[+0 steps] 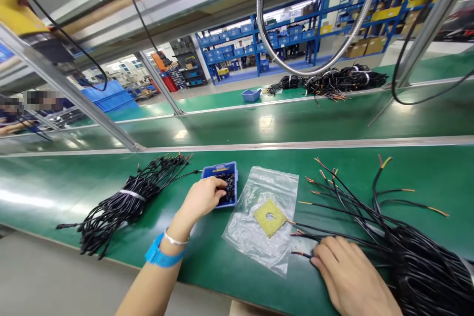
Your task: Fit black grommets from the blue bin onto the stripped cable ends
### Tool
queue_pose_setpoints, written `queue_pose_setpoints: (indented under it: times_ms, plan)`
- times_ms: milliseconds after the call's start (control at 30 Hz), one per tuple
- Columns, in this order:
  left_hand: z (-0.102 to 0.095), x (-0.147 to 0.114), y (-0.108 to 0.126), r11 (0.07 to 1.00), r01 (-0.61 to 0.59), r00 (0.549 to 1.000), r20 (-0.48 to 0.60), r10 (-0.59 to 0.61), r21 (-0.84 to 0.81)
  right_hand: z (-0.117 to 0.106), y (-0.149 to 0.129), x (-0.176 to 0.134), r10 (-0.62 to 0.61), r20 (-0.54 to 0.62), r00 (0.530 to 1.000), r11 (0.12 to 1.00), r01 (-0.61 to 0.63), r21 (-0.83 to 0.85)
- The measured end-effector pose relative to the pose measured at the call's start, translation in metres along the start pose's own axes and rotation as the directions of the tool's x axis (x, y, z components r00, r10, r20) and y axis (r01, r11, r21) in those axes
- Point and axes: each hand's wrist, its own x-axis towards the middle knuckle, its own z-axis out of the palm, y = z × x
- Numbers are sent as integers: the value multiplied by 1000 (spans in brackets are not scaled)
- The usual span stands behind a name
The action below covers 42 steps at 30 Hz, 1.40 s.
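Bin (236,188), blue, is sitting on the green bench (207,266), closer to the far edge than the near one, and is holding small black parts (231,180). Left hand (203,198) is resting over it, fingers bent inside, thumb near forefinger; fingertips are partly hiding, so cannot tell if they are gripping a part. Right hand (346,261) is lying toward the near edge, thumb and fingers pinching together on one black cable (301,254), stripped end poking out leftward. Between the hands, a clear plastic bag (242,229) is lying flat, yellow square plate (262,217) showing in its middle. Loose cables (425,266) are spreading toward the bench's right edge; a tied cable bundle (118,210) is lying left of the bin.

Risks: parts could be spilling over the rim if fingers are scooping too many; bin could be sliding if the wrist is pushing it; bare cores could be bending if they are snagging on the plate's corner; crossing ends could be causing mix-ups.
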Motion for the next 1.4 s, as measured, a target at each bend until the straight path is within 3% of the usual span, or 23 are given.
queue_pose_setpoints:
  times_ms: [200, 467, 633, 700, 767, 833, 900, 933, 1033, 1100, 1200, 1300, 1333, 1400]
  plan:
    - [13, 15, 5, 994, -96, 991, 96, 91, 52, -10, -5, -6, 57, -45, 997, 986, -49, 160]
    - [6, 18, -3, 964, -246, 952, 161, 260, -106, -12, -16, -10, 99, -37, 994, 975, -90, 201]
    - [9, 22, -5, 958, -238, 957, 132, 260, -161, -16, -17, -10, 96, -51, 994, 973, -83, 213]
    - [10, 20, -8, 960, -185, 977, 65, 202, -208, -19, -16, -10, 84, -48, 995, 969, -70, 235]
    - [9, 15, -11, 926, -98, 995, -53, 84, -365, -21, -16, -10, 74, -53, 996, 962, -58, 267]
    - [9, 4, -9, 770, -37, 991, -121, -53, -637, -23, -16, -10, 69, -64, 996, 954, -47, 295]
    - [12, -13, 3, 487, 10, 992, -52, -114, -873, -24, -16, -10, 72, -72, 995, 949, -46, 312]
    - [14, -23, 13, 332, 62, 995, 31, -98, -941, -24, -17, -9, 74, -76, 994, 947, -46, 317]
    - [28, -50, 50, -48, 327, 945, 325, 46, -944, -22, -17, -9, 80, -78, 994, 947, -51, 318]
    - [38, -58, 71, -131, 479, 876, 462, 140, -868, -21, -16, -10, 79, -83, 993, 946, -49, 320]
    - [51, -58, 87, -135, 547, 836, 532, 133, -826, -18, -15, -12, 78, -101, 992, 940, -40, 338]
    - [57, -51, 87, -32, 484, 871, 479, 107, -874, -18, -14, -13, 76, -106, 991, 940, -36, 340]
    - [59, -48, 85, 53, 424, 899, 427, 99, -904, -18, -15, -13, 78, -104, 992, 940, -38, 340]
    - [61, -40, 82, 347, 215, 959, 264, 99, -913, -18, -16, -12, 86, -103, 991, 938, -46, 344]
